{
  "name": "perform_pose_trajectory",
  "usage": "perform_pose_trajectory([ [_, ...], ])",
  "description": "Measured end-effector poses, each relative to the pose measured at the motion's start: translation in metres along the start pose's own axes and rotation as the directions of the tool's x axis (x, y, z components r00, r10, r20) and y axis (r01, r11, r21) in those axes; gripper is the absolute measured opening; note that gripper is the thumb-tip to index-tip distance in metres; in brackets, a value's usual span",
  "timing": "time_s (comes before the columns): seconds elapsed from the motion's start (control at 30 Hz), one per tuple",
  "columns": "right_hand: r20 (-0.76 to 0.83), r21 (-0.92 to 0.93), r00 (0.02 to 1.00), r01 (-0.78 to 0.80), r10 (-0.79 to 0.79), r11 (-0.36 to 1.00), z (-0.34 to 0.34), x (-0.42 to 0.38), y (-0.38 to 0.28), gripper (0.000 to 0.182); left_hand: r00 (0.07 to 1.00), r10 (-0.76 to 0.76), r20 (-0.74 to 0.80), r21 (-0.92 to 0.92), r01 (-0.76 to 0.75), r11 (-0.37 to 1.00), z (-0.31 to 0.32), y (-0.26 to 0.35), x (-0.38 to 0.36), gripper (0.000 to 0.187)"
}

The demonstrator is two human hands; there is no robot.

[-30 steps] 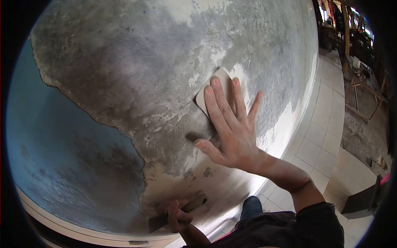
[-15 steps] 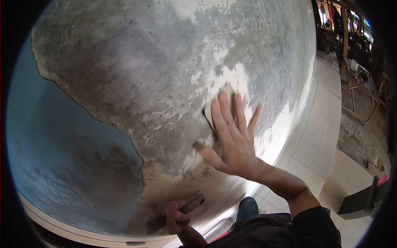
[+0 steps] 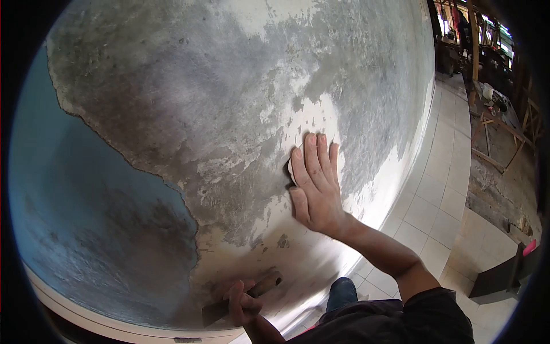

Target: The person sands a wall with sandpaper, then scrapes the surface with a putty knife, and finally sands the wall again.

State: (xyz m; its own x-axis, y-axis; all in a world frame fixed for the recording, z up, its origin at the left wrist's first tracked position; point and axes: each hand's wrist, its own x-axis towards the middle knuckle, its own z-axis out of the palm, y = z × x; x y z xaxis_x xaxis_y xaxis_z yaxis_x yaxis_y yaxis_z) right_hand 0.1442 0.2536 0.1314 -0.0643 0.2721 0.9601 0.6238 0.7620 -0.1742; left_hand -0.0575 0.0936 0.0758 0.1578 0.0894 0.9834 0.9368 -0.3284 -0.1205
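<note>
My right hand [image 3: 318,186] lies nearly flat against the wall, pressing a pale sheet of sandpaper [image 3: 291,171] to it. Only the sheet's left edge shows; the palm and fingers cover the rest. Around the fingers the wall [image 3: 229,120] is patchy grey with white areas. Lower down, my left hand [image 3: 243,304] is closed around a scraper [image 3: 267,283]. Its handle end points up to the right, and its flat dark blade sticks out at the lower left. This hand is close to the bottom of the wall.
Blue paint [image 3: 103,189] with dark smudges covers the wall's left part, bordered by a ragged edge. A tiled ledge [image 3: 424,195] runs along the right. Beyond it are a wooden frame [image 3: 498,143] and rough ground. A dark box-like object [image 3: 498,278] stands at the lower right.
My right hand has shifted slightly down on the wall, and its fingers and thumb have drawn closer together. My left hand stays in place with the scraper.
</note>
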Motion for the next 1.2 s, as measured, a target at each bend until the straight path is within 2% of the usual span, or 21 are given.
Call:
perform_pose_trajectory([
  [0.03,-0.036,0.033,0.999,0.031,-0.03,0.999,0.001,0.003,0.003,0.055,1.0,0.001,0.01,0.011,-0.001,1.0,-0.001,0.001,0.0,0.033],
  [0.2,-0.168,0.112,0.985,-0.008,0.027,0.994,-0.014,0.065,0.01,0.049,1.0,-0.027,0.004,-0.004,0.027,1.0,-0.001,0.001,-0.001,0.03],
  [0.3,-0.146,0.099,0.989,-0.024,0.038,0.995,-0.014,0.056,0.006,0.048,0.996,-0.085,-0.021,0.009,0.085,0.996,0.003,0.006,0.0,0.026],
  [0.4,-0.099,0.123,0.995,0.014,-0.002,0.992,-0.008,0.018,0.003,0.046,0.993,-0.108,-0.044,0.004,0.108,0.994,0.005,0.006,-0.003,0.026],
  [0.47,-0.135,0.134,0.989,0.074,-0.055,0.988,-0.008,0.023,0.011,0.046,0.992,-0.116,-0.045,-0.016,0.116,0.993,0.005,0.005,-0.004,0.026],
  [0.6,-0.231,0.143,0.971,0.094,-0.059,0.985,-0.012,0.06,0.014,0.049,1.0,-0.025,0.001,-0.008,0.025,1.0,0.002,0.001,-0.003,0.034],
  [0.7,-0.192,0.127,0.981,0.04,-0.015,0.991,-0.012,0.051,0.004,0.049,0.999,-0.04,0.0,-0.012,0.04,0.999,0.001,0.003,-0.001,0.034],
  [0.8,-0.137,0.138,0.99,0.057,-0.038,0.989,-0.004,0.012,-0.003,0.049,0.999,-0.053,-0.006,-0.008,0.053,0.999,0.002,0.007,0.003,0.035],
  [0.9,-0.11,0.03,0.989,0.106,-0.102,0.994,-0.009,0.024,0.007,0.05,0.998,-0.059,-0.014,0.002,0.059,0.998,0.001,0.009,0.004,0.035],
  [0.93,-0.14,-0.006,0.979,0.149,-0.148,0.989,-0.013,0.037,0.01,0.046,0.998,-0.057,-0.016,0.001,0.057,0.998,0.002,0.009,0.004,0.035],
  [1.03,-0.235,-0.004,0.962,0.14,-0.137,0.99,-0.013,0.067,0.009,0.045,0.999,-0.036,-0.028,-0.024,0.036,0.999,0.003,0.006,0.003,0.035],
  [1.2,-0.081,0.109,0.996,0.047,-0.039,0.993,-0.015,0.024,-0.011,0.041,0.998,-0.053,-0.042,-0.044,0.051,0.998,0.003,0.005,0.001,0.035],
])
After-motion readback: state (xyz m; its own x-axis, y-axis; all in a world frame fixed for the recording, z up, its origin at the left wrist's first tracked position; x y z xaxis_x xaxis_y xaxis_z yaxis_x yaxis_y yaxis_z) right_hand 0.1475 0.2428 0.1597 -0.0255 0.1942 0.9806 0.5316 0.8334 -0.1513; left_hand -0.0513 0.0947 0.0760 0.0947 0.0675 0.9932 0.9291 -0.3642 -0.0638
